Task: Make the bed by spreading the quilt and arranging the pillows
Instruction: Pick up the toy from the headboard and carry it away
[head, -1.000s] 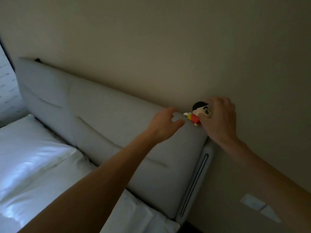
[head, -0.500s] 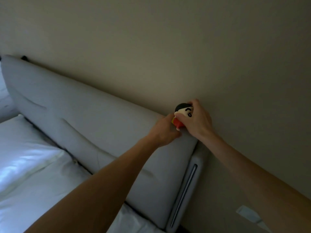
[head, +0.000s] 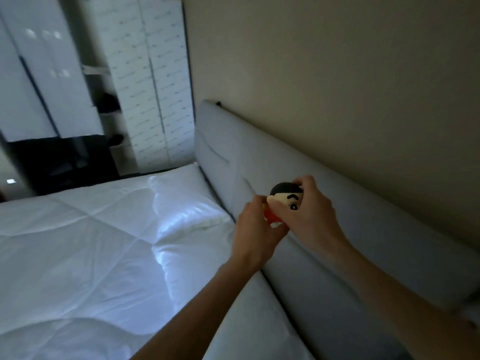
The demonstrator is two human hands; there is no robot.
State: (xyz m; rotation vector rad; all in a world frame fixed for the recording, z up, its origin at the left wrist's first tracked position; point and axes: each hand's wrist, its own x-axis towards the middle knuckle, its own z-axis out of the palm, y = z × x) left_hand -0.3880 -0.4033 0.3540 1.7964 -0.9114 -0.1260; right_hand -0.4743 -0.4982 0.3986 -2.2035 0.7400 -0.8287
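Plastic figurine (head: 284,203) now off headboard (head: 363,245)

We note a white stitched cloth quilt (head: 78,242) with a soft sheen, a smooth white cloth pillow (head: 187,201), a matt grey upholstered headboard (head: 376,242), a matt beige painted wall (head: 337,74), and glossy white wardrobe doors (head: 52,74).
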